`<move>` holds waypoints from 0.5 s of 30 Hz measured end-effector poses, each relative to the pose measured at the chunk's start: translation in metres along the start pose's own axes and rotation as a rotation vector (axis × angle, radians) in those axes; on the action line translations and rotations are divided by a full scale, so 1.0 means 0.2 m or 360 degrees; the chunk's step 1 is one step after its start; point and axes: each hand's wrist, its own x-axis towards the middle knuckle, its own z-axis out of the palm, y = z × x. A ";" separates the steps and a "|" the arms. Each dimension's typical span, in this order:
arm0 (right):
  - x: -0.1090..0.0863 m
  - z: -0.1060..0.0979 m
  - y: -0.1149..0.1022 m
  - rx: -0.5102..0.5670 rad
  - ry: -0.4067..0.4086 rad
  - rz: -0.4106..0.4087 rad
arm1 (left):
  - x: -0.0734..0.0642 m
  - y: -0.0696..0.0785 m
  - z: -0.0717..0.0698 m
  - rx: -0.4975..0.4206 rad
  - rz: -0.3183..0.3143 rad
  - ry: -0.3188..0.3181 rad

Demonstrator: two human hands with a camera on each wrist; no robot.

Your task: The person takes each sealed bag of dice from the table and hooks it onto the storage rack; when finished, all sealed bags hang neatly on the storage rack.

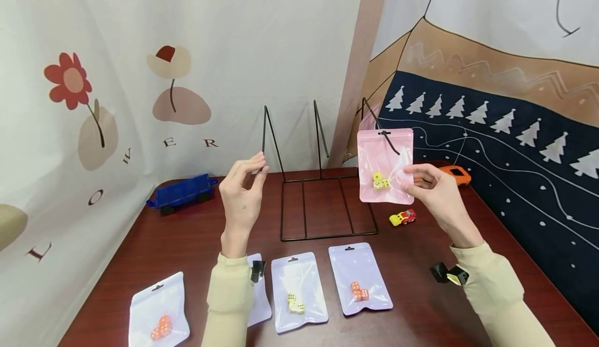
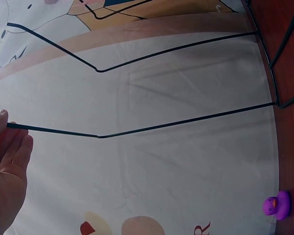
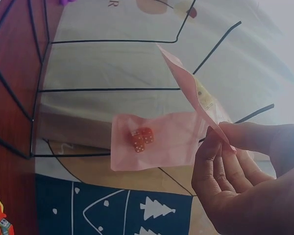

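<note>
On the right hook [image 1: 392, 143] of the black wire rack [image 1: 327, 236] hangs a shiny pink plastic bag [image 1: 386, 162] of yellow dice [image 1: 380, 181]. My right hand [image 1: 437, 196] pinches its side; my left hand [image 1: 243, 193] pinches the tip of the left hook [image 2: 59, 132]. A second pink bag [image 3: 176, 139], with orange dice [image 3: 142, 139], hangs behind.

A person reaches both arms forward, pale yellow sleeves [image 1: 229, 300] ending near the wrists. The left hand [image 1: 243, 196] rises almost upright from its wrist, thumb [image 1: 259, 178] and fingertips [image 1: 257, 158] meeting in a pinch angled toward the right. Well apart at similar height, the right hand [image 1: 440, 196] tilts inward to the left, its thumb pressed against curled fingers [image 3: 220, 171] in a pinch.
</note>
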 end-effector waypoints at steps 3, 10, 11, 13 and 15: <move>0.02 0.01 0.00 0.0010 0.0006 -0.0008 | 0.00 0.00 0.00 0.0006 -0.0001 -0.0003; 0.07 0.03 0.02 0.0034 0.0022 0.0010 | 0.00 0.00 0.00 0.0007 0.0000 -0.0006; 0.07 0.04 0.02 0.0029 0.0023 0.0011 | 0.00 0.00 0.00 0.0009 0.0002 -0.0005; 0.08 0.04 0.02 0.0029 0.0024 0.0004 | 0.00 0.00 0.00 0.0006 0.0006 -0.0005; 0.09 0.05 0.02 0.0050 0.0031 -0.0005 | 0.00 0.01 0.00 0.0004 0.0014 -0.0004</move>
